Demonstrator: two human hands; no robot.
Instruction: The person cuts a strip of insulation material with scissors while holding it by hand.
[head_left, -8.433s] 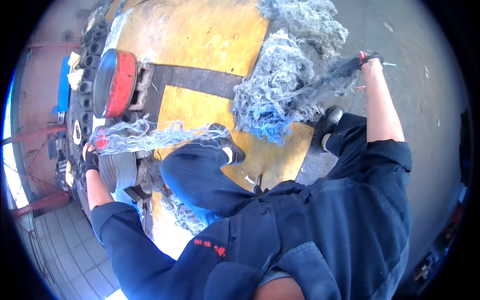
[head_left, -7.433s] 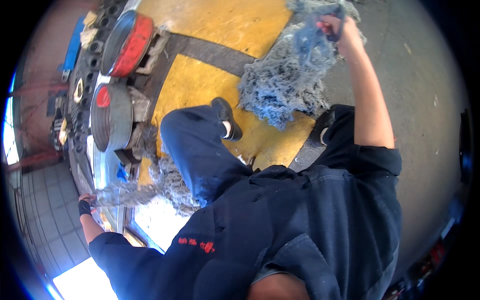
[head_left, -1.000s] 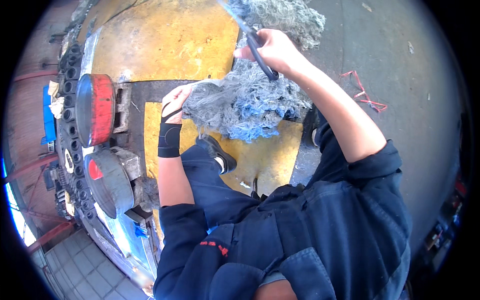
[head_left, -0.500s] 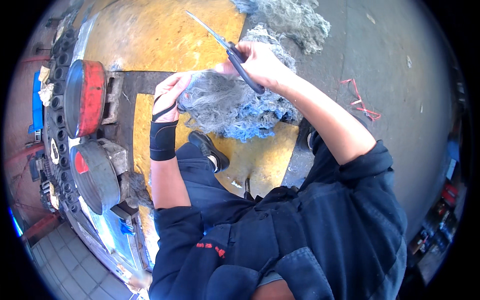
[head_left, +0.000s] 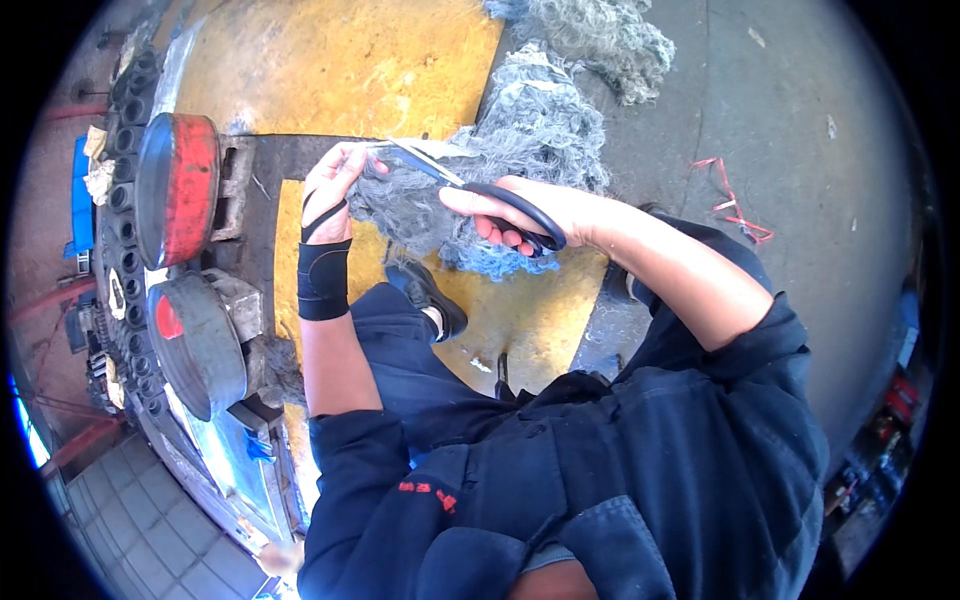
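Note:
My right hand (head_left: 572, 212) grips scissors (head_left: 428, 166) with dark handles. Their blades point left, slightly parted, and the tips are close to the fingertips of my left hand (head_left: 330, 186). That hand pinches some grey strands at the edge of a tangled mass of fibre (head_left: 545, 125), and a black wrap (head_left: 325, 280) covers its wrist. The mass is grey, with blue tufts at its near end, and hangs or lies below both hands. Whether the blades touch the strands, I cannot tell.
More grey fibre (head_left: 605, 40) lies on the floor at the far right. Yellow boards (head_left: 340, 70) cover part of the floor. Red-and-black round drums (head_left: 190, 190) stand on blocks at left. A red strap (head_left: 735, 205) lies to the right.
My right hand has lowered and turned the scissors: their tips swung from pointing up and away to pointing left, toward my left hand. My left hand has stayed almost in place.

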